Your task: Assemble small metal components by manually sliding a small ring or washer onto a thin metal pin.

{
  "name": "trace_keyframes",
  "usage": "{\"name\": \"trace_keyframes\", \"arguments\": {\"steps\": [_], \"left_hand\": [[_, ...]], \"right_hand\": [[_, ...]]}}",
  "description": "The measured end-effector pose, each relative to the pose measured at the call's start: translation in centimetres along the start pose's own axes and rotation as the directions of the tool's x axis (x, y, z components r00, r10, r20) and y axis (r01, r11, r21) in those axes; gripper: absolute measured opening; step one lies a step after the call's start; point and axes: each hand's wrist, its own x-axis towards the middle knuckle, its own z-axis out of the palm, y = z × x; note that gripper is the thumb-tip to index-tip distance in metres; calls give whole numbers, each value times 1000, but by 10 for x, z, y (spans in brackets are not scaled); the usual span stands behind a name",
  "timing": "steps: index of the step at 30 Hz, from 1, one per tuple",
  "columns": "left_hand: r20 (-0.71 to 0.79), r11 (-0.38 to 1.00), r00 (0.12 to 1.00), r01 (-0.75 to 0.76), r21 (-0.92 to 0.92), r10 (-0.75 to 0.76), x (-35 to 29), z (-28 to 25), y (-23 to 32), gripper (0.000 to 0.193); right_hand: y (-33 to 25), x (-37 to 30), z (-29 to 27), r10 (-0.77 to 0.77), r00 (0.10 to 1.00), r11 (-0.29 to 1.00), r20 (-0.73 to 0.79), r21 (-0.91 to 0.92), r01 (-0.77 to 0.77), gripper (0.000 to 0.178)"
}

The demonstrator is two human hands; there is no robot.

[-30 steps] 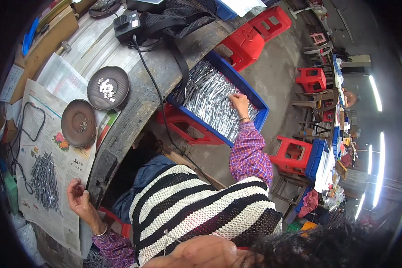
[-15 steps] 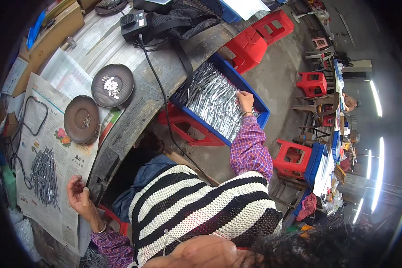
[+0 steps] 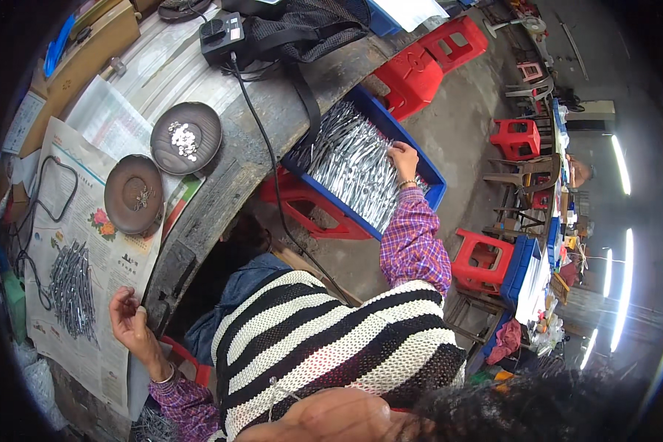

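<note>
My right hand (image 3: 404, 163) is over the right side of a blue plastic crate (image 3: 436, 193) filled with many thin, shiny metal strips (image 3: 350, 166). Its fingers are drawn together just above the strips; whatever is between them is too small to make out. My left hand (image 3: 133, 328) is at the table's edge, palm up, fingers loosely bent and apart, with nothing in it. Beside it, a pile of dark metal strips (image 3: 74, 291) lies on a newspaper (image 3: 114, 361). Two round brown dishes stand farther up: one dish (image 3: 118, 202) holds small metal bits, the other (image 3: 206, 121) small whitish pieces.
The crate rests on a red stool (image 3: 324, 221). A black cable (image 3: 261, 132) hangs from a black box (image 3: 221, 40) on the worn table (image 3: 236, 177), past the crate. More red stools (image 3: 412, 81) stand beyond. At right are another stool (image 3: 482, 258) and a blue bin (image 3: 519, 269).
My right hand has shifted slightly up and away over the crate, its fingers drawn closer together. My left hand has stayed almost in place.
</note>
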Motion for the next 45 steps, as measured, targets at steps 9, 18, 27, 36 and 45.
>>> {"name": "trace_keyframes", "arguments": {"steps": [9,18,27,36,45], "left_hand": [[36,1000,999,-18,7,18,0,-8,-7,39],[3,1000,1000,7,-1,-7,0,-5,-4,42],[0,1000,1000,19,6,-19,-3,2,-2,41],[-32,1000,999,-15,6,15,2,2,7,35],[-32,999,999,-41,-22,41,0,17,9,21]], "right_hand": [[-17,-9,-4,-205,973,943,102,-247,224,45],[-22,-1,-10,-188,945,916,268,-300,267,46],[-21,-7,-18,-377,925,889,48,-263,376,37],[-191,-98,-25,-474,878,767,68,521,374,23],[-402,-221,-82,-986,-74,-166,-150,837,521,91]]}}
